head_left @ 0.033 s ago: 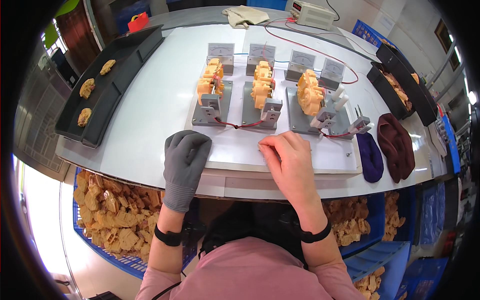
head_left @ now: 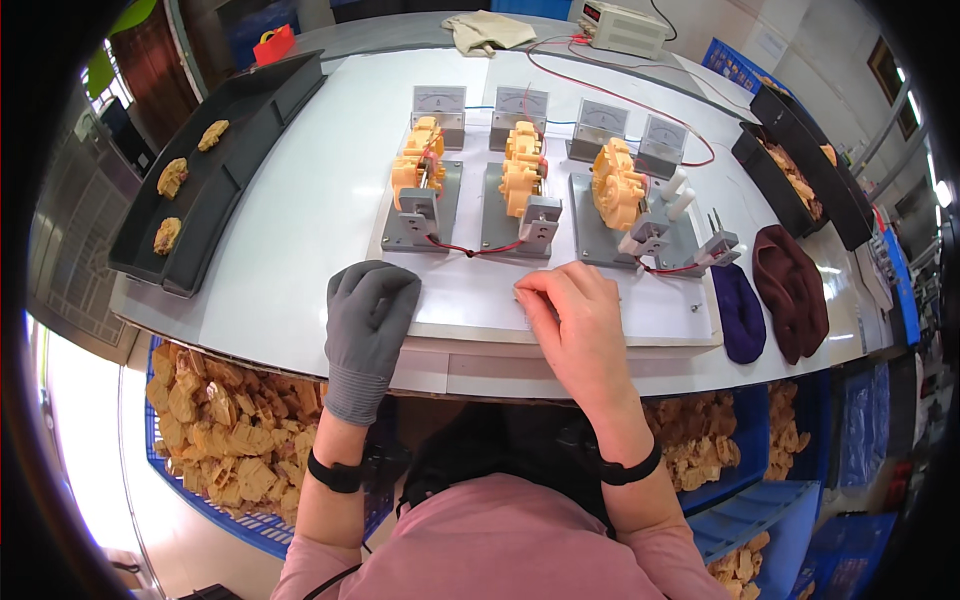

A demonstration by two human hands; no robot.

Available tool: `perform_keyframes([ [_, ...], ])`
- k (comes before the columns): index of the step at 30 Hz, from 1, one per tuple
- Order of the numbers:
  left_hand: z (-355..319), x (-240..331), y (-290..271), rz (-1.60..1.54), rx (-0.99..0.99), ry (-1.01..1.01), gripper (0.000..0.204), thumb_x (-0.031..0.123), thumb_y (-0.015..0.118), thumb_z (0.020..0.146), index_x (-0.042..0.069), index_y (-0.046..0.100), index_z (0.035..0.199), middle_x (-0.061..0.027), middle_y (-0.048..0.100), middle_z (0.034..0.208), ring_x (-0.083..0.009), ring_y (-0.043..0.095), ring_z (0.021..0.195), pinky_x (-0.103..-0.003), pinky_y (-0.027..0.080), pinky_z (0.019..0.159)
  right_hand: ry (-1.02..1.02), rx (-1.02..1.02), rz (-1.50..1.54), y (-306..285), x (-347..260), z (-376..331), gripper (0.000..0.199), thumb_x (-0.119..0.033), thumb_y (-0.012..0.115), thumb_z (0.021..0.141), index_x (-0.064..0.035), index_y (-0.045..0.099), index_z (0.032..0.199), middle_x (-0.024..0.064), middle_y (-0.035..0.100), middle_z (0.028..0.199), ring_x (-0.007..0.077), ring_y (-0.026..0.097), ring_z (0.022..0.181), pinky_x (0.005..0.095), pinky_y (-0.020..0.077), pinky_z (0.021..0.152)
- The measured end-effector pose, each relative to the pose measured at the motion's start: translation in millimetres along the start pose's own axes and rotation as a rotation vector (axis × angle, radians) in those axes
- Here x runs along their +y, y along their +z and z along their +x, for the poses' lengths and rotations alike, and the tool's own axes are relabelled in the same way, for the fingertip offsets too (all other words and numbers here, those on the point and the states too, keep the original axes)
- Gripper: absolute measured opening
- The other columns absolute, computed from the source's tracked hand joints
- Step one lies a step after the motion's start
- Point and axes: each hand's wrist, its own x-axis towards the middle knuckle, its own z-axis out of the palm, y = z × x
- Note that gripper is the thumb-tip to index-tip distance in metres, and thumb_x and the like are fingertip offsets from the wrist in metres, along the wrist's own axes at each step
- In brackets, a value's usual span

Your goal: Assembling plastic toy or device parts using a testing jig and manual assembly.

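My left hand (head_left: pixel 368 310), in a grey knit glove, rests at the table's front edge with its fingers curled closed. My bare right hand (head_left: pixel 572 315) is closed with thumb and forefinger together; no object shows in either hand. Beyond them stand three grey metal fixtures, each bearing a yellow plastic gear assembly: the left assembly (head_left: pixel 417 165), the middle assembly (head_left: pixel 522 170) and the right assembly (head_left: pixel 619 185). Red wires (head_left: pixel 470 252) join the fixture fronts. Behind stand several analog panel meters (head_left: pixel 603 118). Neither hand touches a fixture.
A black tray (head_left: pixel 215 190) with three yellow parts lies at left. Purple cloth (head_left: pixel 738 315) and maroon cloth (head_left: pixel 790 290) lie at right, near black bins (head_left: pixel 785 185). A power supply (head_left: pixel 625 30) stands at the back. Blue crates (head_left: pixel 262 535) of yellow parts sit below the table.
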Motion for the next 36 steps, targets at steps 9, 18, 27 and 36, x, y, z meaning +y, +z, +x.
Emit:
perform_keyframes([
  [9,0,-3,0,0.012,0.002,0.016,0.01,0.008,0.07,0.086,0.005,0.07,0.095,-0.0084,0.066,0.103,-0.029,0.055,0.105,-0.038,0.048,0.09,-0.005,-0.013,-0.032,0,2,-2,0.007,-0.014,0.073,0.086,-0.0125,0.068,0.089,0.0008,0.059,0.084,0.0223,0.057,0.083,0.0371,0.0401,0.077],
  [18,1,-1,3,-0.021,0.01,0.004,0.009,0.009,0.071,0.086,0.005,0.07,0.094,-0.0088,0.066,0.101,-0.0293,0.055,0.104,-0.038,0.047,0.089,-0.039,-0.013,-0.055,-8,1,0,0.008,-0.013,0.074,0.086,-0.0121,0.068,0.092,0.0004,0.06,0.085,0.0218,0.058,0.085,0.0357,0.04,0.079],
  [27,0,-4,2,-0.023,0.034,0.013,0.009,0.008,0.07,0.085,0.005,0.069,0.093,-0.0092,0.066,0.1,-0.0301,0.055,0.103,-0.039,0.046,0.09,0.272,0.056,0.009,-77,30,-6,0.009,-0.006,0.065,0.093,-0.0021,0.067,0.1,0.0088,0.061,0.089,0.0211,0.06,0.081,0.0328,0.0477,0.076],
  [36,0,-3,3,-0.034,0.055,0.017,0.009,0.008,0.07,0.084,0.005,0.069,0.092,-0.0085,0.066,0.099,-0.0306,0.055,0.102,-0.04,0.046,0.089,0.342,-0.155,0.065,-82,39,-16,0.011,-0.009,0.067,0.093,-0.0016,0.068,0.101,0.0096,0.062,0.092,0.0236,0.06,0.086,0.0327,0.0478,0.077],
])
